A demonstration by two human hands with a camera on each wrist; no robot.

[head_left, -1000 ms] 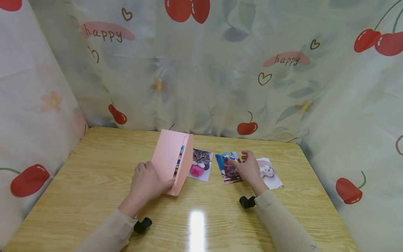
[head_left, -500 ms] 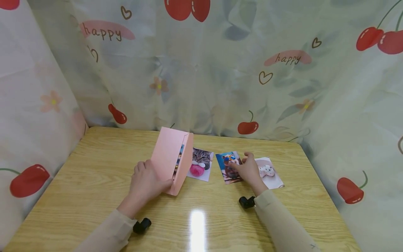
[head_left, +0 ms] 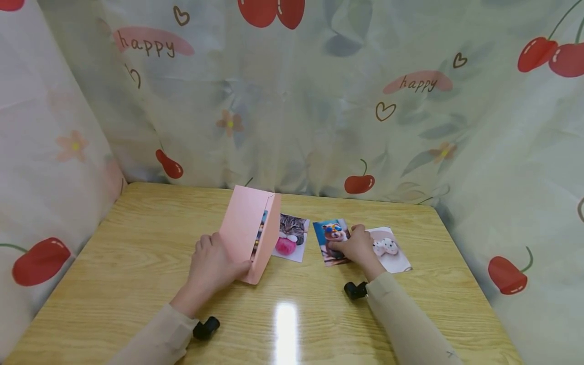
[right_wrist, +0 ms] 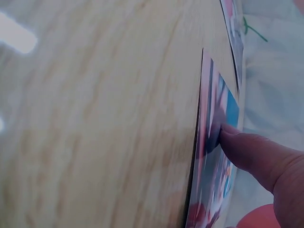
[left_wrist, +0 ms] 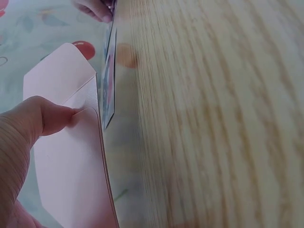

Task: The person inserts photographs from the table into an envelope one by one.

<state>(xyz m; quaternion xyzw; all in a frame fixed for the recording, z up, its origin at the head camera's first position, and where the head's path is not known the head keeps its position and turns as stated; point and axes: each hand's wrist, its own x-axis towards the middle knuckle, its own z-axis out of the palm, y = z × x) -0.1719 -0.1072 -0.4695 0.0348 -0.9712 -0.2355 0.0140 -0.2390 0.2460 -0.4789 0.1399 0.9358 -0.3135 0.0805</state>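
Note:
My left hand (head_left: 216,261) grips a pink paper envelope (head_left: 244,220), which stands tilted with its mouth to the right. In the left wrist view the thumb (left_wrist: 54,116) lies on the envelope's pink face by the flap line. Colourful printed edges show inside its opening. My right hand (head_left: 360,248) is over a photo card (head_left: 330,230) of a small animal in sunglasses. The thumb (right_wrist: 242,145) touches the card's face in the right wrist view, while the other fingers sit by its right edge. The card lies flat on the table.
A photo card of a cat with a pink ball (head_left: 289,241) lies partly behind the envelope. Another photo card, with a white spotted bow (head_left: 388,248), is to the right, partly covered by my hand. A printed curtain (head_left: 292,142) closes off the back and sides of the wooden table (head_left: 150,274).
My right hand has come down onto the sunglasses photo card, its thumb and fingers drawing closer together. My left hand and the envelope have stayed nearly still.

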